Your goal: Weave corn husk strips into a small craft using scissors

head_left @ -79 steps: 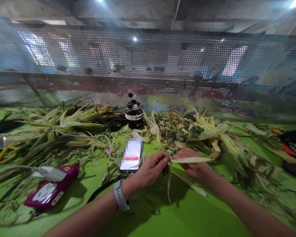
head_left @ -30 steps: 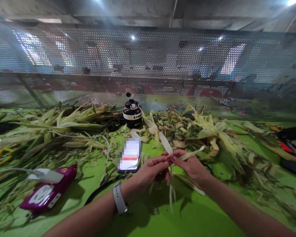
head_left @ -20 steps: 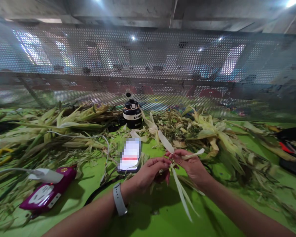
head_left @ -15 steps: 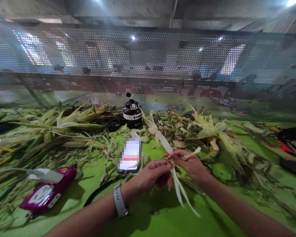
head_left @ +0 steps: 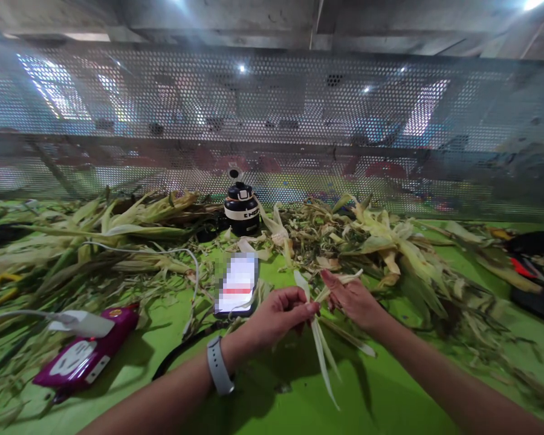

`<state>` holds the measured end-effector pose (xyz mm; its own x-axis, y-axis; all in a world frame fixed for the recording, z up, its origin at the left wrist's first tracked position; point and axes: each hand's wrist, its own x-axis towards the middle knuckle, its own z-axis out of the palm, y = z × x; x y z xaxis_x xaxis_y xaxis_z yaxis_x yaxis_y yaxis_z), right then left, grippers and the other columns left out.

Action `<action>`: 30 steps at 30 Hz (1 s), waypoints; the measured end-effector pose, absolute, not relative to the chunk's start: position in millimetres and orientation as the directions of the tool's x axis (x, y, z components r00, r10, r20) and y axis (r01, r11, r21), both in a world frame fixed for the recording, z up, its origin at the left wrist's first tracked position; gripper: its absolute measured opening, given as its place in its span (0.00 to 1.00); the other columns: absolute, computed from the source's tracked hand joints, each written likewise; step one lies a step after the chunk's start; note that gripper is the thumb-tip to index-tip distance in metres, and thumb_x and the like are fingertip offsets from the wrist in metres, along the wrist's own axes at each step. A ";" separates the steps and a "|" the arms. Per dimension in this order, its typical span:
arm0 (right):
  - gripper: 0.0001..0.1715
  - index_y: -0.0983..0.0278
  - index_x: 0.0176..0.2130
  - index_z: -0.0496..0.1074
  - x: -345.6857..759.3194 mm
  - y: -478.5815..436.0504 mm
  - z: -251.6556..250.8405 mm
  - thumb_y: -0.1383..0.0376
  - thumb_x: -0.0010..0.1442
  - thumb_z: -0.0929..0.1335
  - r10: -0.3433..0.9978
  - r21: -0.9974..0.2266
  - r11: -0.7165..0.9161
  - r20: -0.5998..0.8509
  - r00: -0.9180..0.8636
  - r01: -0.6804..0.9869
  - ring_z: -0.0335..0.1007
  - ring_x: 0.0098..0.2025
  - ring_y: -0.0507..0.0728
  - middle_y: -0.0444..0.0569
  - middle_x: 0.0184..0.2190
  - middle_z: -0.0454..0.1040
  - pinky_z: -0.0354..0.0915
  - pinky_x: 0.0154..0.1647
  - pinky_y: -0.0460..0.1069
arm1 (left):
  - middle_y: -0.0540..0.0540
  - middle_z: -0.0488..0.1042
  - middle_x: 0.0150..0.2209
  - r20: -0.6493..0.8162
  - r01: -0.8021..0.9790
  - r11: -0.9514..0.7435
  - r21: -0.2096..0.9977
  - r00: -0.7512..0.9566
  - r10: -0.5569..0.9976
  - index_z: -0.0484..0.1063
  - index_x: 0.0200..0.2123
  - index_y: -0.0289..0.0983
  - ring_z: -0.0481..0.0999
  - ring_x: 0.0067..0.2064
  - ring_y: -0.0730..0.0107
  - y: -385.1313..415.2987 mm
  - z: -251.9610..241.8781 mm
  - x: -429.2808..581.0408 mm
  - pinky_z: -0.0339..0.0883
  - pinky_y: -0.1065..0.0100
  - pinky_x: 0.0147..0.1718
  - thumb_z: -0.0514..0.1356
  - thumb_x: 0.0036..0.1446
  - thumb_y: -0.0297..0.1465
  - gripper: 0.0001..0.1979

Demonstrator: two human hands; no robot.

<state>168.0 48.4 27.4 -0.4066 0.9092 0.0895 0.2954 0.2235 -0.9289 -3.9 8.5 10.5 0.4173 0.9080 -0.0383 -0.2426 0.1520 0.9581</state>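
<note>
My left hand (head_left: 283,311), with a pale watch band (head_left: 219,365) at the wrist, pinches pale corn husk strips (head_left: 320,347). Their ends hang below the fingers, and one end sticks up above them. Just to the right, my right hand (head_left: 351,299) has thumb and fingers closed on a husk strip (head_left: 350,277) that crosses toward the left fingertips. Where the strips meet is partly hidden by my fingers. Beyond the hands a trimmed husk piece (head_left: 277,232) leans beside a dark bottle (head_left: 242,211) whose lid is up.
A phone (head_left: 239,283) with a lit, blurred screen lies left of my hands. Further left sits a purple power outlet block (head_left: 88,350) with a white plug and cable. Husk piles (head_left: 140,217) line the green table (head_left: 308,414) before a perforated metal panel (head_left: 272,109).
My right hand has shifted slightly right, apart from my left hand. The upper husk end has come away from the piece by the bottle, and the hanging strips have swung left.
</note>
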 end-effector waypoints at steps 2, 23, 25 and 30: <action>0.38 0.61 0.14 0.59 166.8 47.2 30.4 0.34 0.54 0.58 0.921 -0.936 0.193 0.069 -0.384 0.295 0.54 0.15 0.50 0.41 0.11 0.58 0.56 0.20 0.47 | 0.54 0.65 0.20 -0.025 -0.217 0.129 0.968 0.424 0.905 0.67 0.24 0.34 0.62 0.22 0.81 8.2 10.7 -4.0 0.55 0.75 0.23 0.67 0.46 0.44 0.19; 0.21 0.65 0.25 0.65 149.0 26.0 0.2 0.51 0.53 0.70 0.771 -0.993 0.058 -0.019 -0.637 0.099 0.56 0.25 0.50 0.41 0.22 0.61 0.57 0.26 0.45 | 0.45 0.78 0.33 0.094 -0.323 -0.058 0.945 0.099 0.991 0.74 0.33 0.36 0.75 0.38 0.66 7.2 22.4 0.9 0.68 0.67 0.40 0.65 0.51 0.39 0.13; 0.21 0.65 0.25 0.65 151.7 30.3 -0.9 0.51 0.53 0.70 0.788 -0.983 0.111 -0.003 -0.616 0.146 0.55 0.24 0.49 0.40 0.21 0.60 0.55 0.25 0.44 | 0.46 0.77 0.31 0.116 -0.297 -0.089 0.951 0.077 0.990 0.74 0.33 0.35 0.75 0.37 0.67 9.2 21.0 -0.6 0.67 0.68 0.40 0.64 0.52 0.39 0.12; 0.22 0.63 0.23 0.60 157.8 33.2 7.7 0.51 0.56 0.68 0.884 -0.911 0.303 0.160 -0.439 0.279 0.51 0.22 0.49 0.39 0.20 0.56 0.49 0.21 0.44 | 0.50 0.73 0.28 0.142 -0.211 -0.137 0.968 0.009 0.990 0.72 0.30 0.35 0.71 0.32 0.72 14.9 13.9 -3.6 0.66 0.71 0.35 0.64 0.52 0.40 0.13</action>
